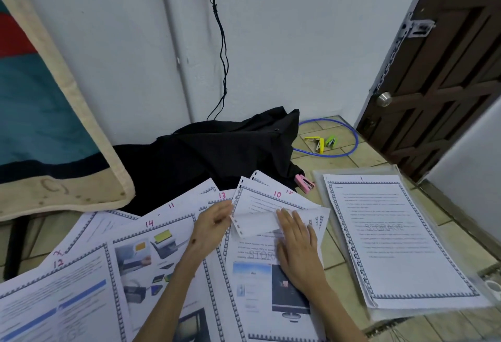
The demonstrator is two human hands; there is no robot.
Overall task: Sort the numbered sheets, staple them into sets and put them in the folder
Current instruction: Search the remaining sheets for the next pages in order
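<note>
sheet 12 (58, 295) | sheet 14 (151, 255) — right hand (296, 249) flat on "STOR…" page (257, 265)

Pale white wall (271, 43) ahead, a black cord (222, 51) hanging down it; beige tiled floor (352, 157) below, dark wooden door (444, 76) with a round knob (384, 99) at right.

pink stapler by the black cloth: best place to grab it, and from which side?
Take the pink stapler across its long body, fingers on the two long flanks, coming from above and from the right. It lies flat on the tile floor, tilted diagonally. Its left end butts against the black cloth and fanned sheets crowd its near-left side, so only the right side looks open.
</note>
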